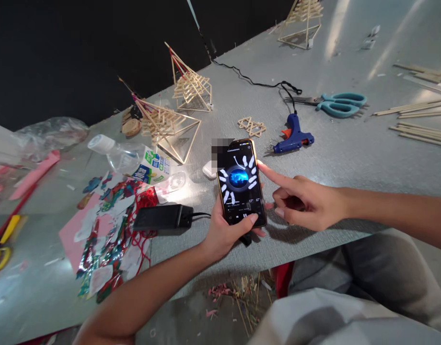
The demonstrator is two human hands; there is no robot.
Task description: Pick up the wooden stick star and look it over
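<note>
On the grey flat desk (pixel 350 165): blue plastic glue gun (pixel 294 137) right of flat black phone (pixel 239 181), teal-handled metal scissors (pixel 339 104) behind gun, further right. Clear plastic bottle (pixel 134 160) left of phone, black boxy adapter (pixel 158 218) before bottle. Thin wooden sticks (pixel 422 132) far right.

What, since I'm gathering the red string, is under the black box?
Red string shows above and below the black box, so some probably runs beneath; whatever else it covers cannot be seen.

Smartphone (pixel 238 179), screen lit, held in left hand (pixel 226 230); right hand (pixel 303 201) with index finger at its edge. On table (pixel 213 268): blue glue gun (pixel 292 136), teal-handled scissors (pixel 335 104), clear bottle (pixel 134 160) lying on its side, black power adapter (pixel 163 219), stick pyramids (pixel 191 86).
</note>
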